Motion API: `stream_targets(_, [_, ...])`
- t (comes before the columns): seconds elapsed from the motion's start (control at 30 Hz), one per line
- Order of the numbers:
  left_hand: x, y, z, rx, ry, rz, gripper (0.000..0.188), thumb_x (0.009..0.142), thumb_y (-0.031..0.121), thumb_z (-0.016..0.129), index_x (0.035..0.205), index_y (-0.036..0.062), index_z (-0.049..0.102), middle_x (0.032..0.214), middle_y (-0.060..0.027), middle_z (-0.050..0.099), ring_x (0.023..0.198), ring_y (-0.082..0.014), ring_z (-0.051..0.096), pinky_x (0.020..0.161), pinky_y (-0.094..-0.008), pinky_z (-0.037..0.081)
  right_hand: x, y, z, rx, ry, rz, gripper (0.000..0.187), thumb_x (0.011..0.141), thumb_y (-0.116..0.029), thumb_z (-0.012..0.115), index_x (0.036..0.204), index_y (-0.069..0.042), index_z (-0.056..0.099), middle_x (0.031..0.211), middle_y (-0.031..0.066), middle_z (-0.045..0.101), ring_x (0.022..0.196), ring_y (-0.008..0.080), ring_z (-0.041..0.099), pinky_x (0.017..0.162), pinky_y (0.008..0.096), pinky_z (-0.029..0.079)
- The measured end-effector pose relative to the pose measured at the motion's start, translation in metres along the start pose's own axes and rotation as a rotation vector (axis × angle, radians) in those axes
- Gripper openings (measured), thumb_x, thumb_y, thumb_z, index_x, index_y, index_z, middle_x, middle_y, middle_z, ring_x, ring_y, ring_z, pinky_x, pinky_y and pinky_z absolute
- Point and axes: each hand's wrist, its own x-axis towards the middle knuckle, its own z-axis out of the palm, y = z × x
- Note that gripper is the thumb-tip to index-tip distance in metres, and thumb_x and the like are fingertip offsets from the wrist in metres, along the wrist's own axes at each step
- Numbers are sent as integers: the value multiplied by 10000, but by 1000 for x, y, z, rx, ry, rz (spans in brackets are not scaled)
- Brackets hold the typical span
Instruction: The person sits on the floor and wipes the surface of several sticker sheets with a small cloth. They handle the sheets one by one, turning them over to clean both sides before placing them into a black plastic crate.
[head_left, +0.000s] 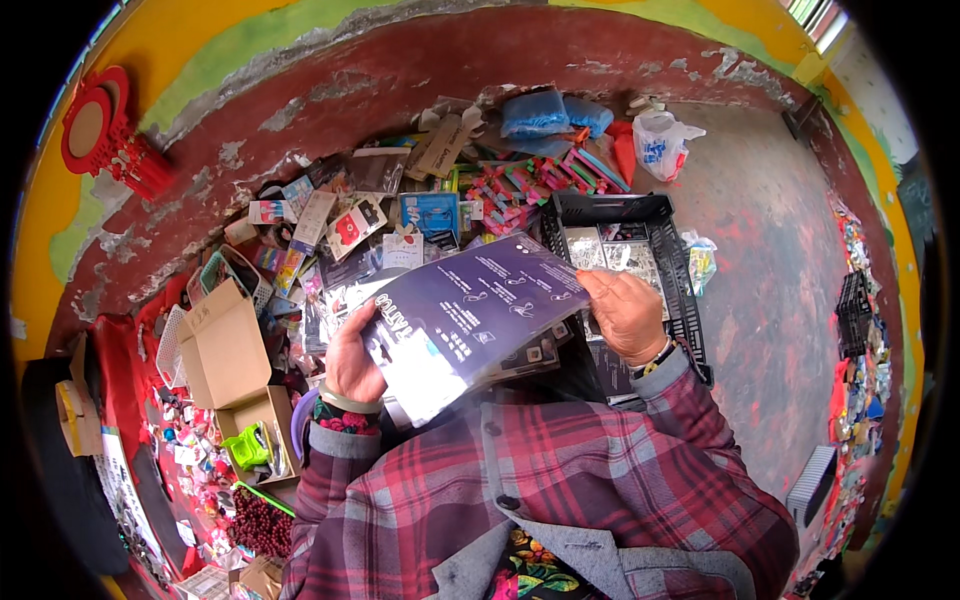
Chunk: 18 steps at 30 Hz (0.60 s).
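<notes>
Nearest, a plaid shirt (560,480) fills the lower middle of the view. Just above it, both hands hold a flat dark purple package (470,315) with white printing, tilted, in front of the chest. The left hand (352,362) grips its lower left edge, fingers curled round it; the right hand (628,312) clasps its upper right edge, thumb on top. Under the package, on the red floor (780,280), stands a black plastic crate (660,230) with packets inside. To the left sit open cardboard boxes (235,365). Farther off, a heap of mixed packets (420,200) lies against the peeling wall (400,70), with a white plastic bag (660,140) at its right end.
</notes>
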Motion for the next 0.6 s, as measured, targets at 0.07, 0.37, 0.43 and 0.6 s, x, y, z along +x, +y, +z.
stream_targets(0.07, [2, 1, 1, -37, -25, 17, 369, 959, 259, 473, 1209, -8, 521, 1166, -185, 602, 1074, -316, 594, 956, -470, 459, -7, 7, 1, 61, -36, 26, 315, 748, -55, 629, 1057, -112, 651, 877, 49, 657, 727, 230, 610, 625, 332, 491])
stream_targets(0.37, [1, 13, -5, 94, -168, 63, 597, 937, 410, 480, 1370, 10, 378, 1313, -262, 476, 1221, -349, 482, 1035, -451, 389, -62, 91, 23, 592, 10, 821, 190, 900, -119, 520, 1005, 7, 615, 732, 55, 601, 669, 74, 519, 602, 237, 411])
stream_targets(0.43, [3, 17, -23, 236, -151, 119, 581, 945, 388, 473, 1381, 19, 370, 1301, -249, 497, 1204, -332, 506, 1010, -419, 421, -84, 118, 29, 744, 43, 947, 198, 892, -114, 526, 1009, 20, 614, 746, 43, 602, 671, 79, 514, 599, 235, 407])
stream_targets(0.6, [6, 6, -43, 551, 71, 136, 464, 960, 291, 474, 1306, -16, 431, 1189, -178, 572, 1053, -222, 586, 899, -307, 485, -135, 156, 39, 706, 133, 1085, 218, 866, -118, 537, 1009, 26, 618, 846, 104, 666, 754, 182, 609, 669, 296, 457])
